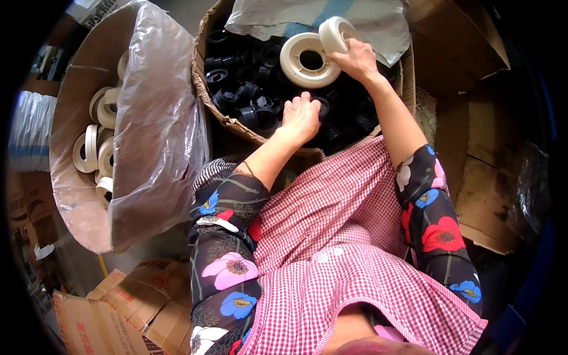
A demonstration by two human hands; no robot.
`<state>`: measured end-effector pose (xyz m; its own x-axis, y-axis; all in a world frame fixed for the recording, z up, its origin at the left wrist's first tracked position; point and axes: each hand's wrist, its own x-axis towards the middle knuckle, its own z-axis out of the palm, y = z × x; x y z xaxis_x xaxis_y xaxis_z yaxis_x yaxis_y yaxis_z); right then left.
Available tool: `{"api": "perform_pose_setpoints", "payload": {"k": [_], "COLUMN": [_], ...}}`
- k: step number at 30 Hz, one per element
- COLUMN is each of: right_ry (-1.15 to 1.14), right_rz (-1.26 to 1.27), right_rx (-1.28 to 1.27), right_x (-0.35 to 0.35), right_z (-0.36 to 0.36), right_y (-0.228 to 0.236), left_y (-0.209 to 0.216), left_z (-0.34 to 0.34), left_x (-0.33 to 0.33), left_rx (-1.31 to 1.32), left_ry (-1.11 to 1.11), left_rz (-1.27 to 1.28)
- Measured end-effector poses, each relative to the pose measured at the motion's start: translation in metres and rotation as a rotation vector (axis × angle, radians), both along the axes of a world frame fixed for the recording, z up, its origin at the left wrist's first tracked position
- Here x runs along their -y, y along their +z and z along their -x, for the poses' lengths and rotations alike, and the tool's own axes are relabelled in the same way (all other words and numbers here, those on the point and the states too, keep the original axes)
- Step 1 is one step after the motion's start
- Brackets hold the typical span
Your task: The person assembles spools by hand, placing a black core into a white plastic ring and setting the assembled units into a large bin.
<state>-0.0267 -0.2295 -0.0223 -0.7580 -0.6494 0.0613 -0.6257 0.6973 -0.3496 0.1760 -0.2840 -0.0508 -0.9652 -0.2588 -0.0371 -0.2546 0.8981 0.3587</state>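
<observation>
Up at the far side of a cardboard box, my right hand [356, 60] grips a cream round plastic ring [333, 36], tilted on its edge with ridges around its side. Touching it, a second, wider cream ring [291, 66] lies flat over the black parts, its round hole facing up. My left hand [300, 116] is lower in the same box, fingers curled over a black plastic fitting [323, 107] that they partly hide. Around both hands lie many black threaded fittings [247, 93].
The cardboard box [204, 89] has a ragged rim, with a whitish plastic sheet [260, 18] over its far side. At left stands a plastic-lined container [157, 136] with several cream rings [106, 109]. Flattened cartons [148, 296] lie lower left; another open carton [491, 171] stands at right.
</observation>
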Motion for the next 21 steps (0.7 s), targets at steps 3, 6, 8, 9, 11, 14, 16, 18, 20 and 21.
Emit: {"api": "perform_pose_setpoints", "payload": {"k": [3, 6, 8, 9, 11, 14, 16, 18, 20, 21], "right_ry": [-0.015, 0.044, 0.087, 0.15, 0.254, 0.336, 0.366, 0.423, 0.462, 0.496], "right_rz": [0.382, 0.683, 0.677, 0.722, 0.733, 0.823, 0.817, 0.79, 0.802, 0.817], "right_rx": [0.245, 0.535, 0.651, 0.855, 1.189, 1.47, 1.488, 1.401, 1.308, 1.212], "right_x": [-0.004, -0.015, -0.022, -0.023, -0.025, -0.026, -0.023, -0.023, -0.021, -0.02], "right_z": [-0.011, -0.028, -0.024, -0.03, -0.044, -0.052, -0.05, -0.051, -0.055, -0.056], "right_y": [0.023, 0.047, 0.043, 0.044, 0.049, 0.055, 0.049, 0.047, 0.046, 0.046], "left_y": [0.015, 0.025, 0.047, 0.045, 0.041, 0.06, 0.071, 0.083, 0.083, 0.084], "left_z": [0.005, 0.008, 0.013, 0.015, 0.012, 0.01, 0.008, 0.002, 0.0, -0.001], "left_x": [0.01, 0.03, 0.045, 0.054, 0.067, 0.059, 0.059, 0.059, 0.06, 0.061], "left_rx": [0.044, -0.207, -0.322, -0.479, -0.665, -0.61, -0.586, -0.47, -0.514, -0.554], "left_ry": [0.046, 0.263, 0.323, 0.316, 0.239, 0.208, 0.197, 0.318, 0.346, 0.369], "left_rz": [-0.184, -0.59, -0.799, -0.862, -1.025, -1.146, -1.1, -1.068, -1.022, -0.977]}}
